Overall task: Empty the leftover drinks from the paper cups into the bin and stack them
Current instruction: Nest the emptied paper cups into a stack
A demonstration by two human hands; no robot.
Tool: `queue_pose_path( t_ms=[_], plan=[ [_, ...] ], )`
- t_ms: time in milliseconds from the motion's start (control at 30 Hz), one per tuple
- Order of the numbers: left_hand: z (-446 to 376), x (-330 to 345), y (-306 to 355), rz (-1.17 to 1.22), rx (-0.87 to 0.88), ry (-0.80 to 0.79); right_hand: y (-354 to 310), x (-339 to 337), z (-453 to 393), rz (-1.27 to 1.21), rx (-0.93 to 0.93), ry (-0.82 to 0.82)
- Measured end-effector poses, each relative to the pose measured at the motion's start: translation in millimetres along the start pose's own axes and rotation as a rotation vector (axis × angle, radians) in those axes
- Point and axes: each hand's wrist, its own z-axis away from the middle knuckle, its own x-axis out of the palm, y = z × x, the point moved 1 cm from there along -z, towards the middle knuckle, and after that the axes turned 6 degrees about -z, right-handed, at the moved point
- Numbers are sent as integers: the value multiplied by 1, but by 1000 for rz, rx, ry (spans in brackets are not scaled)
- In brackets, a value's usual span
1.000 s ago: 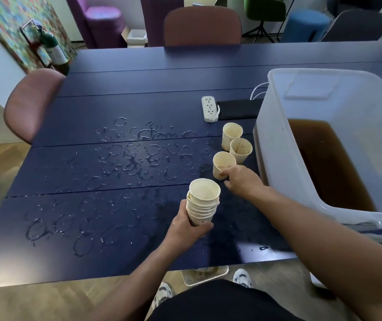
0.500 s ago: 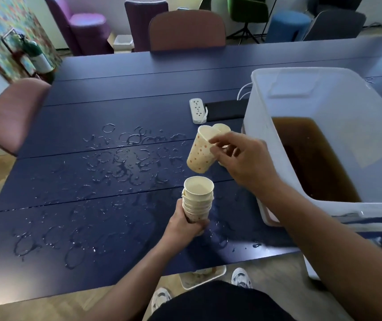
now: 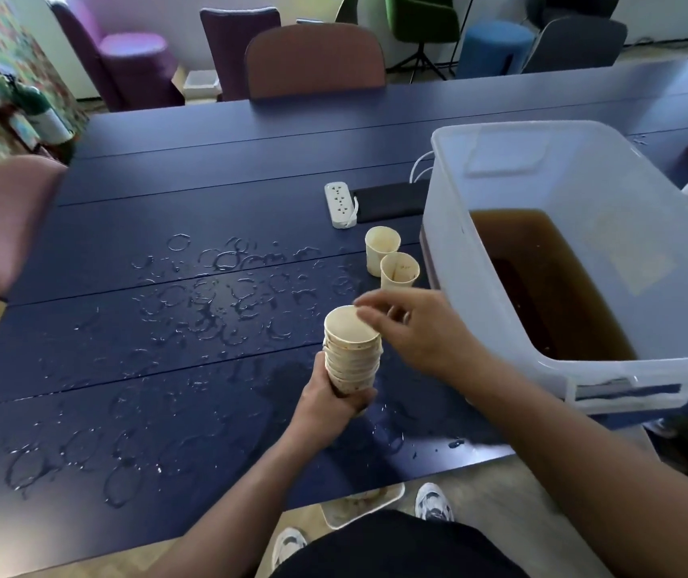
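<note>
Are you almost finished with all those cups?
Nearly. The bin already holds brown liquid, and the left hand grips a tall stack. The right hand is at the stack's top cup. Two loose cups by the bin are left.
</note>
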Motion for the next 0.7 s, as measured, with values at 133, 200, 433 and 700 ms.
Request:
queue_pose_path(
  t_ms=[133, 200, 433, 700],
  plan=[
    [3, -5, -1, -43, 11, 3, 19, -2, -26, 42, 135, 225],
    [4, -7, -4, -51, 3, 7, 35, 2, -39, 108, 216, 200],
    [9, -14, -14, -49, -1, 16, 72, 33, -64, 435, 497, -46],
    [20, -27, -18, -61, -11, 31, 89, 30, -81, 778, 437, -101]
  ],
)
